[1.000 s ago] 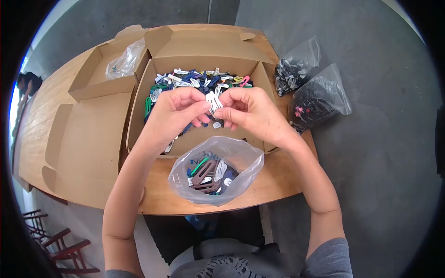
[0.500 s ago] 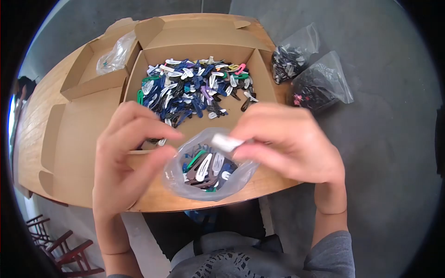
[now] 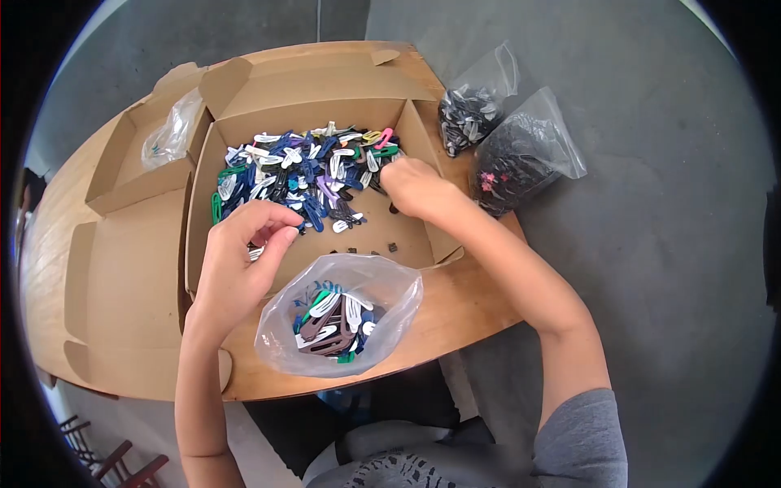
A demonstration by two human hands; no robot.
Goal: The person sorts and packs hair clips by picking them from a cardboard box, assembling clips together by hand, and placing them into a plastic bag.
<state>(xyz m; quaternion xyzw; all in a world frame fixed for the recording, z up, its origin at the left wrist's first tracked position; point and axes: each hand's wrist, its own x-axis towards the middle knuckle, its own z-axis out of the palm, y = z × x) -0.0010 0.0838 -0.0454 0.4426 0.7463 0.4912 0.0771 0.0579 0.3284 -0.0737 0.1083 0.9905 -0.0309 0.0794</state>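
Bench (image 3: 468, 301): wood, curved near edge; the person sits at that edge. Box (image 3: 317, 112): open, toward the bench's right end, a large heap of clips (image 3: 305, 175) inside. Small box (image 3: 122, 175): open, left of it, with a crumpled clear bag (image 3: 172, 134) inside. Two filled bags at the bench's right edge: the larger (image 3: 521, 159) shows dark contents with pink spots; the smaller (image 3: 472, 118) stands beyond it.

Open bag (image 3: 281, 337): clear plastic, between box and near edge, mouth up. White, brown, green and dark blue clips lie inside.

Right hand (image 3: 411, 187): over the box's right side, at the heap's edge. Its fingertips are hidden from me; cannot tell whether it grips anything. Left hand (image 3: 244, 252): over the box's near left part, fingers curled, thumb and forefinger tips near each other. Cannot tell whether a clip is pinched there or merely lies behind.

A pink clip (image 3: 384, 137) sits at the heap's far right. A few dark bits (image 3: 392, 247) lie on the box floor near its front.

Judged step: picking from the heap with the right hand. The next move, in my view, calls for a fingertip pinch that frees clips from their neighbours.
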